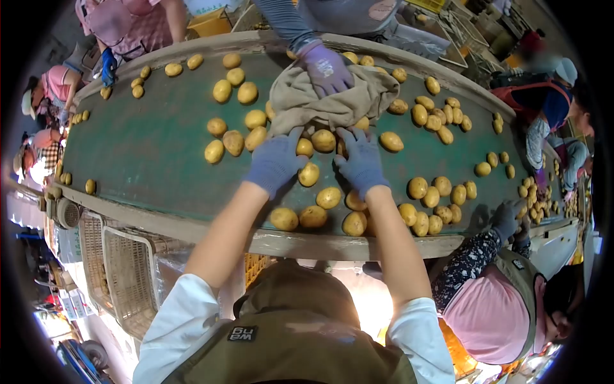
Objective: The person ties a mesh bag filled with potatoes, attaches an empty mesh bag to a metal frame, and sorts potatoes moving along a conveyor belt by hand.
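Observation:
My left hand (pixel 277 162), in a blue-grey glove, reaches forward over the belt with fingers stretched out beside a small potato (pixel 304 148). My right hand (pixel 360 161), gloved alike, lies opposite it, fingers spread and partly covering another potato. Fingertips of both hands meet the near edge of a crumpled grey-brown cloth (pixel 300 102); whether they pinch it I cannot tell. Between the hands are a potato (pixel 323 141) by the cloth and a yellow potato (pixel 308 174) closer to me. A co-worker's purple-gloved hand (pixel 326 69) presses on the cloth from the far side.
Potatoes lie scattered on the green conveyor belt (pixel 147 160), with a cluster (pixel 441 198) to the right. The belt's near rim (pixel 307 245) runs before me. Plastic crates (pixel 128 275) stand below left. A co-worker in pink (pixel 492 313) works close on my right; others line the belt.

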Available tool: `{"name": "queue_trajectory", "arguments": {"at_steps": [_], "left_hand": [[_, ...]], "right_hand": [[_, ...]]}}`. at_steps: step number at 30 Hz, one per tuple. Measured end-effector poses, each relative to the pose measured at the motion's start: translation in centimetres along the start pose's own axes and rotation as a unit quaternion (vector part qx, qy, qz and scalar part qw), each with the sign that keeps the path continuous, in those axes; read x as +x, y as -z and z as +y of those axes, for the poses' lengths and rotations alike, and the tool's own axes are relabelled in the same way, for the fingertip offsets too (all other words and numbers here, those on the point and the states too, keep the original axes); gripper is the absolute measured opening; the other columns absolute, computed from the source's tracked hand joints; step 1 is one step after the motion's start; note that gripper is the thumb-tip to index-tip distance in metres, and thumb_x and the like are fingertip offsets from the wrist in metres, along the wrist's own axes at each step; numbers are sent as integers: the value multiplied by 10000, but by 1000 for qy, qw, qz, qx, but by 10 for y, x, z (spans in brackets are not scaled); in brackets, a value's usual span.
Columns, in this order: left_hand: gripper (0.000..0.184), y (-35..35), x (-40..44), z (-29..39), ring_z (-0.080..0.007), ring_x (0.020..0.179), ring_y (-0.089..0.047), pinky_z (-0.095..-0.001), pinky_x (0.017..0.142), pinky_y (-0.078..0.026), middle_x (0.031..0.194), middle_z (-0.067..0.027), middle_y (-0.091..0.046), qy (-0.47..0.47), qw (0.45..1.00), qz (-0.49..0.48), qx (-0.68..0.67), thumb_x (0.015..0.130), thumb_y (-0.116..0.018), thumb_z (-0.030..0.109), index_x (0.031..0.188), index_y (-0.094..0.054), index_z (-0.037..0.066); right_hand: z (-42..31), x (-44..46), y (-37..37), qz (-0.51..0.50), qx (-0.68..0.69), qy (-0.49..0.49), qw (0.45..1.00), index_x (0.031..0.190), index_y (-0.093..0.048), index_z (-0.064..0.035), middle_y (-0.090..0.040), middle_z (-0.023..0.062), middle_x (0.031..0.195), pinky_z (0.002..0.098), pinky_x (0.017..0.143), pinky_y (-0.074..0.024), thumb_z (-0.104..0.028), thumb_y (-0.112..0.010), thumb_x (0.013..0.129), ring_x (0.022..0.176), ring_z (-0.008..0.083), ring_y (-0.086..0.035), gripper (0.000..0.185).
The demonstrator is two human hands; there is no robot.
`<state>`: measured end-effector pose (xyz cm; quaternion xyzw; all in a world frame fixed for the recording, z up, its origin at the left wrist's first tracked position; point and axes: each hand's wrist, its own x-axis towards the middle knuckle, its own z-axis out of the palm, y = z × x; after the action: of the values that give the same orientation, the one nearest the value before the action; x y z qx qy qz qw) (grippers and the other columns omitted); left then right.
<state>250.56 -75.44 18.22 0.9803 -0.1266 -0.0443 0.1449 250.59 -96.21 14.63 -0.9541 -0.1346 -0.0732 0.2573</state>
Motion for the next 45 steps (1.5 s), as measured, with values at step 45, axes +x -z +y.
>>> {"name": "queue_trajectory", "arguments": {"at_steps": [45], "left_hand": [[538, -46, -12, 107, -311, 1027, -603, -410, 866, -474, 1059, -125, -623, 90, 987, 62, 117, 792, -690, 281, 1264, -550, 65]], "right_hand": [[108, -219, 148, -119, 746, -289, 588, 1322, -487, -17, -606, 97, 965, 304, 651, -477, -381, -414, 993, 704, 181, -575, 496]]}}
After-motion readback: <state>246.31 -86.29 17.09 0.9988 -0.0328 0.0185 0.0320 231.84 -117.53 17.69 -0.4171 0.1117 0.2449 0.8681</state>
